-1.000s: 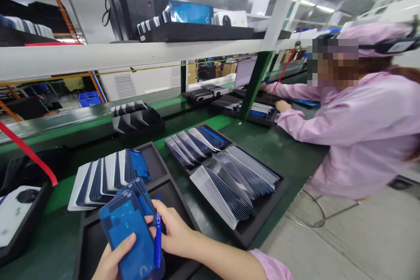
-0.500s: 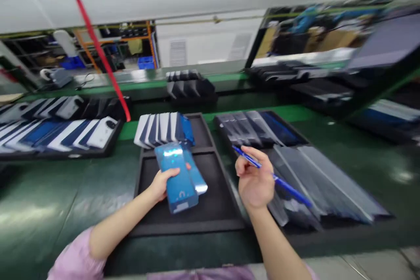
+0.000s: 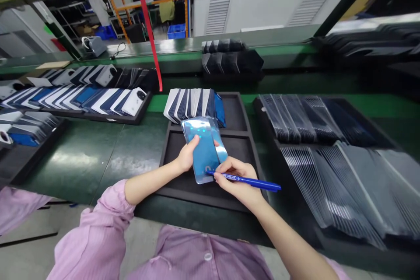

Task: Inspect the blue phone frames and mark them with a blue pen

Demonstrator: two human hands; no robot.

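Observation:
My left hand (image 3: pixel 187 155) grips a small stack of blue film-covered phone back panels (image 3: pixel 203 148), held tilted over a black tray (image 3: pixel 243 109). My right hand (image 3: pixel 236 179) holds a blue pen (image 3: pixel 252 180) in a writing grip, its tip touching the lower end of the top panel. Behind the held stack, a row of similar panels (image 3: pixel 193 104) leans on edge in the tray's far compartment.
A second black tray (image 3: pixel 262 109) at the right holds fanned rows of dark panels (image 3: pixel 328 140). More trays of panels (image 3: pixel 82 96) sit at the left on the green bench (image 3: pixel 98 153). A red strap (image 3: pixel 147 26) hangs down behind. A dark stack (image 3: pixel 231 59) stands on the far conveyor.
My view swung from a co-worker on the right back down to the bench. My right hand brought the pen from mid-air onto the top panel; my left hand kept hold of the stack.

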